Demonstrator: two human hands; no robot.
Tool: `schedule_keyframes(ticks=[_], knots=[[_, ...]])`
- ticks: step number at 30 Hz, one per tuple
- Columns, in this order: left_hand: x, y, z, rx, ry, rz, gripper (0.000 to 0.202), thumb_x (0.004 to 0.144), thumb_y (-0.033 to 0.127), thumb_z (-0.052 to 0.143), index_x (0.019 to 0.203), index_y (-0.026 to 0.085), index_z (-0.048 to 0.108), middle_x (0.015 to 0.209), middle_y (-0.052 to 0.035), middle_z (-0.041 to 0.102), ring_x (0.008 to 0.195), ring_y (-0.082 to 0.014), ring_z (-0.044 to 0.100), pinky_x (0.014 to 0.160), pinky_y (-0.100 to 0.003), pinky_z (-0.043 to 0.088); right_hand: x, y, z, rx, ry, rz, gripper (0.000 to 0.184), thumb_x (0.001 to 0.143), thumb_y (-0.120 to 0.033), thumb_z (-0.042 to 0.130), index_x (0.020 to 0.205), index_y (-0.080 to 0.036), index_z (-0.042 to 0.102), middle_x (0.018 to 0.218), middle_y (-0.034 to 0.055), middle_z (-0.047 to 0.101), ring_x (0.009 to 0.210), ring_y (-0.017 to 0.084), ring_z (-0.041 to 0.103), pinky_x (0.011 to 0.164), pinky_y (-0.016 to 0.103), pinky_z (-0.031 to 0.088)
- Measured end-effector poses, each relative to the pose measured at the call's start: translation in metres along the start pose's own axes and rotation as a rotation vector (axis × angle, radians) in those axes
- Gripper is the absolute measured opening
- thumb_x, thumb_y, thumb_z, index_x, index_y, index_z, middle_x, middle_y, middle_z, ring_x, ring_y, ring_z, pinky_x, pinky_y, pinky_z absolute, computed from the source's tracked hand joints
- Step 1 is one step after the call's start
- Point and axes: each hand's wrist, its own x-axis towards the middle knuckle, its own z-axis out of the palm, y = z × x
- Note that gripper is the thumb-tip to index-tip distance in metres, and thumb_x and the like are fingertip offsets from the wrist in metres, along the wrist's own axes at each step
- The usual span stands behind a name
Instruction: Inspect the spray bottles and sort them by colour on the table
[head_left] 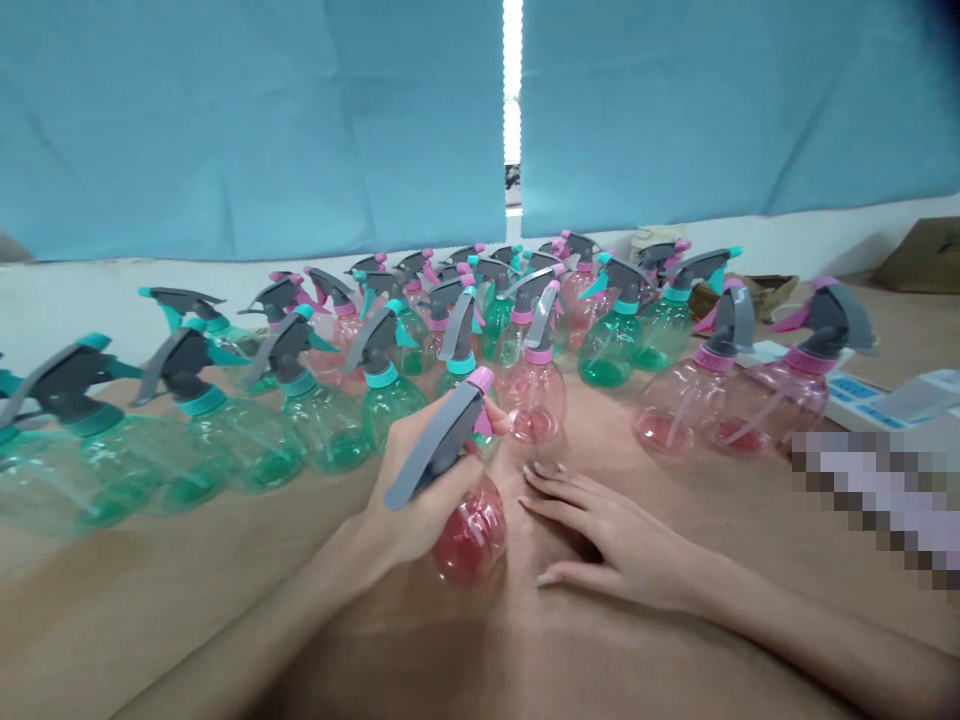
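My left hand (420, 490) is wrapped round the neck of a pink spray bottle (471, 535) with a grey trigger head, holding it just above or on the wooden table (225, 620). My right hand (607, 535) lies flat on the table just right of that bottle, fingers stretched out and holding nothing. Right behind both hands stands another pink spray bottle (534, 395).
Several green spray bottles (322, 420) stand in rows at the left and several pink ones (675, 410) at the right and back. White boxes with blue print (862, 395) lie at the right edge. A blue curtain (247, 120) hangs behind the table.
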Motion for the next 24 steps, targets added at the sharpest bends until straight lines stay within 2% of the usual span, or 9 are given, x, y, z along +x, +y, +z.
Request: schedule_keyframes(ticks=[6, 10, 12, 19, 21, 24], knots=[[-0.003, -0.008, -0.001, -0.039, -0.017, -0.039, 0.016, 0.073, 0.017, 0.052, 0.085, 0.017, 0.062, 0.069, 0.0047, 0.055, 0.046, -0.0067, 0.034, 0.046, -0.023, 0.027, -0.002, 0.006, -0.002, 0.056, 0.003, 0.003, 0.073, 0.086, -0.062, 0.058, 0.144, -0.02, 0.045, 0.152, 0.0094, 0.039, 0.142, 0.03, 0.032, 0.116, 0.051, 0.029], [-0.004, -0.007, -0.001, -0.047, 0.01, -0.032, 0.009, 0.071, 0.02, 0.053, 0.075, 0.018, 0.061, 0.074, 0.0013, 0.061, 0.061, -0.0132, 0.055, 0.055, -0.025, 0.041, -0.002, 0.01, -0.005, 0.067, -0.007, 0.019, 0.069, 0.087, -0.06, 0.057, 0.144, -0.022, 0.046, 0.152, 0.0081, 0.04, 0.141, 0.029, 0.034, 0.116, 0.051, 0.028], [-0.003, -0.004, 0.0, -0.04, -0.003, -0.012, 0.007, 0.07, 0.021, 0.053, 0.073, 0.019, 0.059, 0.072, 0.0007, 0.061, 0.067, -0.0167, 0.059, 0.059, -0.027, 0.044, -0.002, 0.011, -0.007, 0.069, -0.007, 0.02, 0.067, 0.088, -0.059, 0.057, 0.143, -0.021, 0.046, 0.151, 0.0082, 0.041, 0.141, 0.029, 0.034, 0.116, 0.05, 0.028], [0.001, -0.006, 0.003, -0.005, 0.012, 0.004, 0.016, 0.07, 0.019, 0.052, 0.083, 0.024, 0.06, 0.062, 0.0047, 0.047, 0.054, -0.014, 0.042, 0.053, -0.027, 0.039, -0.002, 0.016, -0.005, 0.025, 0.081, 0.002, 0.057, 0.093, -0.053, 0.054, 0.139, -0.02, 0.051, 0.146, 0.009, 0.049, 0.137, 0.027, 0.041, 0.115, 0.048, 0.033], [0.001, -0.006, 0.004, -0.03, 0.021, 0.001, 0.02, 0.07, 0.017, 0.052, 0.086, 0.024, 0.06, 0.065, 0.0046, 0.049, 0.055, -0.0137, 0.041, 0.054, -0.027, 0.038, -0.002, 0.017, -0.004, 0.007, 0.125, 0.006, 0.055, 0.093, -0.052, 0.054, 0.138, -0.02, 0.053, 0.144, 0.0097, 0.051, 0.136, 0.027, 0.043, 0.113, 0.049, 0.034], [0.001, -0.003, 0.005, -0.047, 0.03, 0.014, 0.025, 0.07, 0.015, 0.052, 0.093, 0.023, 0.061, 0.077, 0.0019, 0.058, 0.063, -0.0146, 0.048, 0.061, -0.028, 0.043, -0.002, 0.017, -0.002, -0.026, 0.141, 0.008, 0.055, 0.093, -0.052, 0.053, 0.137, -0.018, 0.054, 0.143, 0.0111, 0.052, 0.135, 0.028, 0.044, 0.112, 0.05, 0.036]])
